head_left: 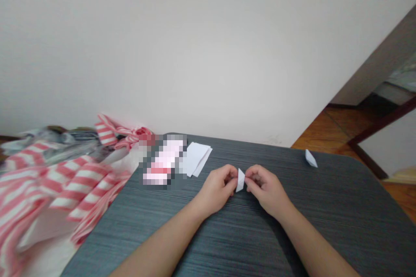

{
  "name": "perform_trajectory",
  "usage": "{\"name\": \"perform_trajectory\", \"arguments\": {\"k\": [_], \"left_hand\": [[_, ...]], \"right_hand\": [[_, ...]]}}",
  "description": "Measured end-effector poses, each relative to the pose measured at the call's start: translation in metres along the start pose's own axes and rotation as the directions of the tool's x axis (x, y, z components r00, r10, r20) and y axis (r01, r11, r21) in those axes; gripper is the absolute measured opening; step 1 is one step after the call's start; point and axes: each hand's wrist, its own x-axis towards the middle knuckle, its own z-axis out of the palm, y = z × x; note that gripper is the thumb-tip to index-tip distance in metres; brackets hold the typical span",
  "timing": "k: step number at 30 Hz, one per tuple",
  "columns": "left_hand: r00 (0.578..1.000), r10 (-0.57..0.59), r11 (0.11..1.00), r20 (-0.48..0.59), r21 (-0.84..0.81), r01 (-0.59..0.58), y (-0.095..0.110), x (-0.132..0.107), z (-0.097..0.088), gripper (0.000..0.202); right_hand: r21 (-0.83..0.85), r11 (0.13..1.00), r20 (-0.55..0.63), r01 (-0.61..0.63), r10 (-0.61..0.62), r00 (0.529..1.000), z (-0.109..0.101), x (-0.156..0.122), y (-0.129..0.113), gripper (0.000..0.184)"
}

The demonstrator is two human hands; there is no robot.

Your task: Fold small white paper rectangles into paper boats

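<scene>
A small piece of folded white paper [240,180] is held upright between my two hands, above the dark table. My left hand [218,188] pinches its left edge between thumb and fingers. On the other side, my right hand [264,188] grips the right edge in the same way, fingers curled. The paper has slanted ends and a visible crease. Another folded white paper piece [311,158] lies apart on the table, to the right of my hands. Left of my hands are a few flat white paper sheets [196,159], overlapping each other.
The dark wood-grain table [227,242] stands against a pale wall [208,52]. A blurred-out pink and white rectangular object [165,160] lies by the sheets. Red-and-white striped cloth [78,181] is heaped at the left. Wooden floor [316,127] shows beyond the right edge.
</scene>
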Motion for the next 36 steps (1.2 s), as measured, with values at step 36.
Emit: {"name": "perform_trajectory", "arguments": {"k": [36], "left_hand": [[0.997, 0.060, 0.996, -0.057, 0.073, -0.056, -0.0074, 0.0022, 0.0018, 0.009]], "right_hand": [[-0.163, 0.966, -0.057, 0.199, -0.211, 0.976, 0.0001, -0.0003, -0.0069, 0.013]]}}
